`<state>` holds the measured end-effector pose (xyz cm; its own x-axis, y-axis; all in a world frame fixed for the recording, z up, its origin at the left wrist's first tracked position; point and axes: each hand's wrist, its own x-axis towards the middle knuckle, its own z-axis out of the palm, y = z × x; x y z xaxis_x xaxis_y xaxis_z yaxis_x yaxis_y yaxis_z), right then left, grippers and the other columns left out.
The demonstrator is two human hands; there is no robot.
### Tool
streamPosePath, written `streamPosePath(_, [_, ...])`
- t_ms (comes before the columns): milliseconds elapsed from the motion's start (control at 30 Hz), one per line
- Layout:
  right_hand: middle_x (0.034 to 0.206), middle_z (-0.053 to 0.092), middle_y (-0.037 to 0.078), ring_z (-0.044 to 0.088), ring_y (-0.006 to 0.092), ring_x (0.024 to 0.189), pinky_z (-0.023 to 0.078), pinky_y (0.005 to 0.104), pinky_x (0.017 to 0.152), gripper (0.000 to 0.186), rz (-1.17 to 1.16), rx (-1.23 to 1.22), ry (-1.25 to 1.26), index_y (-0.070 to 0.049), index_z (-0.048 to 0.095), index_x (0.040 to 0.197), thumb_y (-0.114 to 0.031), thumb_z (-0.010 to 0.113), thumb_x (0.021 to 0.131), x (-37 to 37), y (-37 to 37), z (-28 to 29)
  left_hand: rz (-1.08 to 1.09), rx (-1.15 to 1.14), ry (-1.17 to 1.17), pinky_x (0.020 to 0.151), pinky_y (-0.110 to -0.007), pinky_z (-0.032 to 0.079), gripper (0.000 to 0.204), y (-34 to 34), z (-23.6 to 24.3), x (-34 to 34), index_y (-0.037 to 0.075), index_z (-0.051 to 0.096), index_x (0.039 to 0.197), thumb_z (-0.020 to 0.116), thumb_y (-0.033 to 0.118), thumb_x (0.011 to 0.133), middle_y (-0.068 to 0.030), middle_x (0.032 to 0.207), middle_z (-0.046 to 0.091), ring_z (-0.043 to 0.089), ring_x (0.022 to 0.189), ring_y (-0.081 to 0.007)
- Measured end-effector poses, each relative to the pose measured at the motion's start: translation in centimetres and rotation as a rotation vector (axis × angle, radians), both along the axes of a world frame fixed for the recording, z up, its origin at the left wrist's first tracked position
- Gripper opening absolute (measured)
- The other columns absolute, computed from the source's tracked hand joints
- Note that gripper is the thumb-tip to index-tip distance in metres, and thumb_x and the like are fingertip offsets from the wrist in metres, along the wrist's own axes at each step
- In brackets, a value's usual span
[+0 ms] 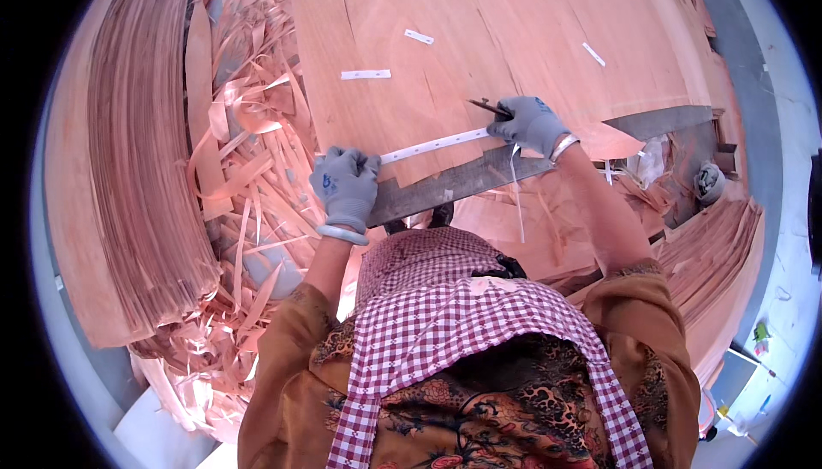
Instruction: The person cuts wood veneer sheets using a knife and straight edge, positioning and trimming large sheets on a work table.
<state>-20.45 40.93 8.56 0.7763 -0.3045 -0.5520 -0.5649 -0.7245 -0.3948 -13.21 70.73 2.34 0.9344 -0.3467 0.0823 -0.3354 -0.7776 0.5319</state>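
Note:
A long strip of white perforated tape (437,143) lies along the near edge of a thin reddish wood veneer sheet (428,92). My left hand (345,182), in a grey glove, is closed with its fingers bent down at the tape's left end. At the other end, my gloved right hand (531,126) grips a slim dark pointed tool (488,108), whose exact kind is unclear; its point aims left over the veneer. Under this hand a loose tape end (519,199) dangles past the edge. Several short tape pieces (366,75) are stuck across the sheet.
A dark board edge (462,182) shows beneath the veneer's uneven near side. Tall stacked veneer (141,152) stands at the left, with tangled veneer scraps (257,178) beside it. More stacked sheets (711,255) lie at the right, near a grey rolled bundle (709,182).

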Motion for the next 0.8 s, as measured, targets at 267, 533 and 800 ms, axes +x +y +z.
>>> streamPosePath(267, [0.089, 0.069, 0.014, 0.066, 0.0316, 0.087, 0.05, 0.0396, 0.074, 0.034, 0.079, -0.021, 0.074, -0.007, 0.066, 0.093, -0.037, 0.072, 0.078, 0.2, -1.4, -2.6, -0.035, 0.169, -0.194, 0.075, -0.042, 0.046, 0.025, -1.4, 0.8, -1.1, 0.005, 0.064, 0.09, 0.074, 0.023, 0.074, -0.0128, 0.085, 0.062, 0.059, 0.083, -0.0323])
streamPosePath(533, [0.086, 0.067, 0.018, 0.066, 0.0335, 0.082, 0.049, 0.0405, 0.071, 0.03, 0.09, 0.043, -0.009, -0.004, 0.065, 0.092, -0.031, 0.068, 0.08, -0.4, -1.8, -2.5, -0.567, -0.023, -0.216, 0.085, -0.042, 0.045, 0.052, -12.1, 0.1, -6.5, 0.006, 0.053, 0.127, 0.064, 0.024, 0.079, -0.0098, 0.114, 0.056, 0.056, 0.103, -0.0299])
streamPosePath(800, [0.072, 0.062, 0.008, 0.055, 0.0155, 0.062, 0.045, 0.0315, 0.058, 0.026, -0.05, 0.419, -0.029, -0.002, 0.065, 0.092, -0.026, 0.069, 0.084, -3.3, -3.3, -2.3, -0.567, 0.251, -0.281, 0.079, -0.04, 0.042, 0.063, -13.1, -1.1, -6.4, 0.011, 0.051, 0.131, 0.063, 0.044, 0.079, -0.005, 0.1, 0.054, 0.054, 0.093, -0.0227])
